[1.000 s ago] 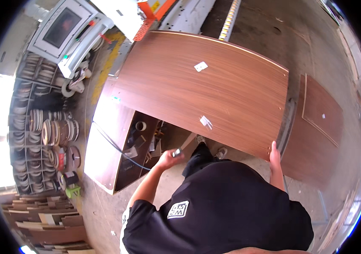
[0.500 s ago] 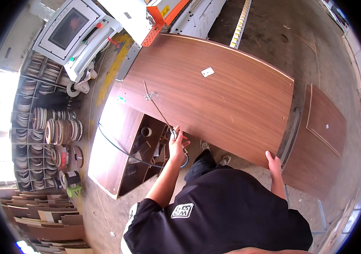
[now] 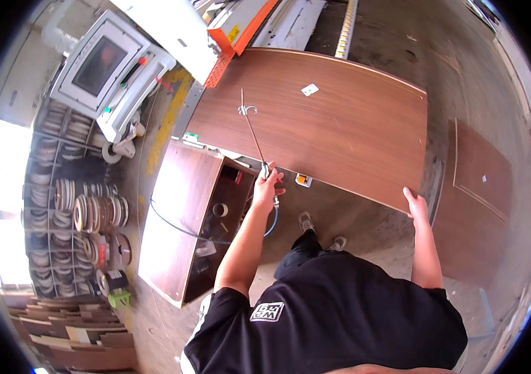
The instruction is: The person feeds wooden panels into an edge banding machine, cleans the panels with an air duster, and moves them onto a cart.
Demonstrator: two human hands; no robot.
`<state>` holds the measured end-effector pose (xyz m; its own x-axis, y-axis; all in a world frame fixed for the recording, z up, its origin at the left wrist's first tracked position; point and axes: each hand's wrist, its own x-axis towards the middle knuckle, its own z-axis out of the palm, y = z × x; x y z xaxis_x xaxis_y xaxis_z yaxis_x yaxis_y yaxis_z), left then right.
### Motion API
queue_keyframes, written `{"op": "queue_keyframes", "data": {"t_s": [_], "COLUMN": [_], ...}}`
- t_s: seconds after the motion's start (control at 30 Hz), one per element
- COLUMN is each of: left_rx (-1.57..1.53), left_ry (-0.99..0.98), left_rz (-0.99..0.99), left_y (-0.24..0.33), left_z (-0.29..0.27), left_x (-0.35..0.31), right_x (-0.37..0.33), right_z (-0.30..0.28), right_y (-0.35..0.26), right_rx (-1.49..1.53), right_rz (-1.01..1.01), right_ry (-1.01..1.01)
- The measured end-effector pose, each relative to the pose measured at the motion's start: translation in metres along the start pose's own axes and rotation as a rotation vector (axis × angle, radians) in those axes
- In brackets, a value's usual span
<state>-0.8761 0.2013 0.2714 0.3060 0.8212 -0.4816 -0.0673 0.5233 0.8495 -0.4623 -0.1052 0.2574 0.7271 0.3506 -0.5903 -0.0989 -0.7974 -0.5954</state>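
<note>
Over a large brown panel (image 3: 334,118), left hand (image 3: 267,185) fingers grip an air-gun wand (image 3: 252,128); right hand (image 3: 416,204) steadies its near edge.

Both arms outstretched, fingers (image 3: 276,187) curled

Smooth brown wood-grain panel (image 3: 334,131) with a soft sheen; thin shiny metal nozzle (image 3: 253,134); glossy blue hose (image 3: 273,221); rough grey concrete floor (image 3: 353,218).
</note>
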Motion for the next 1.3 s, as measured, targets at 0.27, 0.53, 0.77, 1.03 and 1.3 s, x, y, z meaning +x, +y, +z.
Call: {"op": "queue_keyframes", "data": {"t_s": [0.27,0.53,0.77,1.03,1.3], "left_rx": [1.566,1.931,1.855,1.886,2.004], "left_ry": [-0.323,-0.648,-0.609,-0.972,-1.191], "left_rz": [0.407,0.17,0.273,0.322,0.239], "left_y": [-0.009,-0.08,-0.111,-0.146,-0.139], "left_z": [0.018,0.086,0.145,0.199,0.159], "left_x": [-0.067,-0.111,-0.108,-0.14,-0.143], "right_x": [0.038,0.052,-0.135,-0.194,-0.106], "right_z": [0.021,0.052,0.112,0.125,0.054], "right_y": [0.051,0.319,0.489,0.525,0.424], "right_rx": [0.72,0.612,0.704,1.04,1.124], "right_rz": [-0.113,0.292,0.603,0.717,0.343], "right_ry": [0.044,0.723,0.436,0.314,0.425]}}
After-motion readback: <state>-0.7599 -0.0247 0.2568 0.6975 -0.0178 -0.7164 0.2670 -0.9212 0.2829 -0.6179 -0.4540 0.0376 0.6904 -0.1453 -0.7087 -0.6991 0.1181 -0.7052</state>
